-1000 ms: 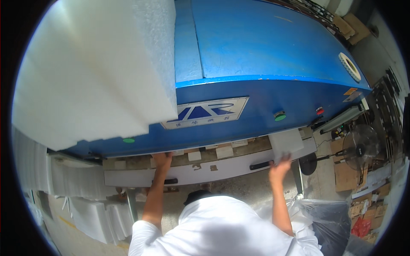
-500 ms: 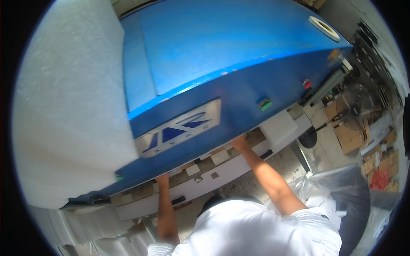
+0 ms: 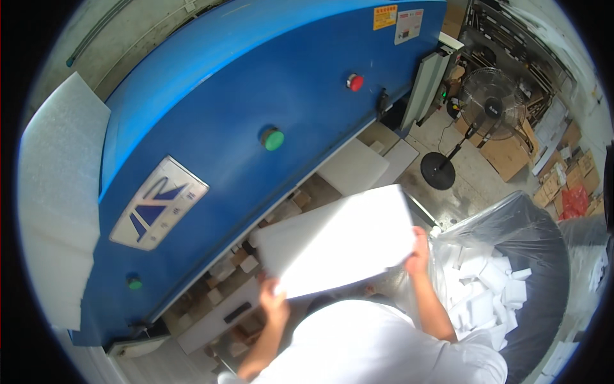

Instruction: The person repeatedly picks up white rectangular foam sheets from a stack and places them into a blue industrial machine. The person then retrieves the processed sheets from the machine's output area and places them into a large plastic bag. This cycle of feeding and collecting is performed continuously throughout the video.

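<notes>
A white rectangular foam sheet (image 3: 339, 240) is held up in front of my body, tilted with its right end farther away. My left hand (image 3: 274, 299) grips its near left corner. At the right end my right hand (image 3: 418, 253) is closed on the edge, thumb over the top. Beyond the sheet is a large blue machine (image 3: 217, 128) with a low opening along its base. Another white block (image 3: 353, 168) lies on the bed under the machine, beside small offcuts (image 3: 248, 264). The sheet hides part of the bed.
On my right stands a dark plastic-lined bin (image 3: 540, 281) holding white foam scraps (image 3: 476, 301). A standing fan (image 3: 492, 105) is farther back, near cardboard (image 3: 502, 157). A tall white foam sheet (image 3: 61, 211) leans at the left. Buttons, one red (image 3: 355, 82), dot the machine's front.
Both hands have come out from under the machine, and a white foam sheet is now between them. My view has turned to the right, showing more of the fan and bin.
</notes>
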The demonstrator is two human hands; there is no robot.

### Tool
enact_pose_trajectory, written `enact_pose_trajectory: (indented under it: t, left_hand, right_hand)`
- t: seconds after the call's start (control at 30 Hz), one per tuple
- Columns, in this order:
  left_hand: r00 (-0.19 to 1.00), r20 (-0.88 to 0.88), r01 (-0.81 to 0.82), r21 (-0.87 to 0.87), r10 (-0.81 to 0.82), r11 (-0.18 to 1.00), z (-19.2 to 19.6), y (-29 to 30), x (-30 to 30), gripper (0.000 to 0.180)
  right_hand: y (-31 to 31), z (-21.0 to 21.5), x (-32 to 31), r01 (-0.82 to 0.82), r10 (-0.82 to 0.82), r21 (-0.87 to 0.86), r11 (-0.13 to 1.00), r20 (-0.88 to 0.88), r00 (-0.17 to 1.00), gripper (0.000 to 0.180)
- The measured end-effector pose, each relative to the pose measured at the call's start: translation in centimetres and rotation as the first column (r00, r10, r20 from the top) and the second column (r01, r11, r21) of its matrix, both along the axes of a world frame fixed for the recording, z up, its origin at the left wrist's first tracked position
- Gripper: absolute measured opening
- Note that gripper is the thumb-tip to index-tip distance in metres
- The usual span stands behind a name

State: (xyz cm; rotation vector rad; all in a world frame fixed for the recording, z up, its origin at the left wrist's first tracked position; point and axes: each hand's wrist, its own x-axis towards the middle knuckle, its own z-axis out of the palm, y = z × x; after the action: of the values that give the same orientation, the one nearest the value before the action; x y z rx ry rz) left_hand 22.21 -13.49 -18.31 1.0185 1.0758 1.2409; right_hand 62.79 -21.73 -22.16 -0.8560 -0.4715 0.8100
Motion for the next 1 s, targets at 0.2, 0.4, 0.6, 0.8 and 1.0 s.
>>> enact_pose_trajectory:
  t: [0.2, 0.4, 0.6, 0.8, 1.0]
  left_hand:
    - [0.402, -0.452, 0.812, 0.579, -0.797, 0.081, 12.6, 0.2, 26.4, 0.055]
    - [0.05, -0.987, 0.614, 0.152, 0.155, 0.774, 2.7, 13.6, 37.1, 0.089]
    - [-0.127, -0.92, 0.659, 0.201, 0.371, 0.725, -2.0, 16.8, 33.7, 0.079]
    - [0.357, -0.853, 0.748, 0.505, 0.381, 0.43, 4.6, 9.0, 28.0, 0.068]
    - [0.891, -0.412, 0.238, 0.781, 0.19, 0.577, 9.7, -3.2, 11.3, 0.07]
  right_hand:
    - [-12.3, 2.5, 11.5, 0.276, 0.087, 0.656, 0.703, -0.465, 0.881, 0.058]
    - [-17.0, 2.9, 9.6, 0.203, 0.015, 0.371, 0.906, -0.508, 0.862, 0.07]
    - [-22.0, -0.7, 6.6, 0.251, -0.117, 0.13, 0.959, -0.625, 0.772, 0.061]
    - [-17.8, -2.2, 9.5, -0.009, -0.041, -0.197, 0.98, -0.248, 0.968, 0.058]
    - [-3.4, 1.2, 7.6, 0.122, -0.073, -0.202, 0.972, 0.235, 0.969, 0.065]
